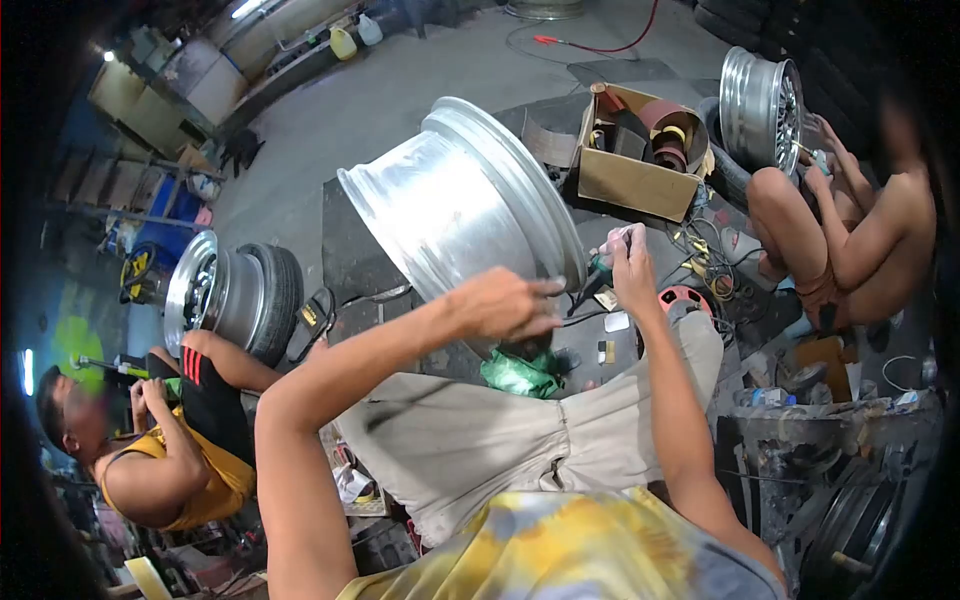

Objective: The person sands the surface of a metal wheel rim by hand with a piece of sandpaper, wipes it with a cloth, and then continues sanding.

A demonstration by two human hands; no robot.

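Note:
A large silver wheel rim stands tilted on a dark mat in front of me. My left hand is at the rim's lower edge, its fingers blurred by motion, so whether it holds anything is unclear. At the rim's lower right, my right hand is closed around a dark green tool, partly hidden by the fingers. Below the rim lies a green plastic bag.
A cardboard box of abrasive rolls stands behind right. A person works at another rim on the right; a person sits left near a rim with a tire. Cables lie at right.

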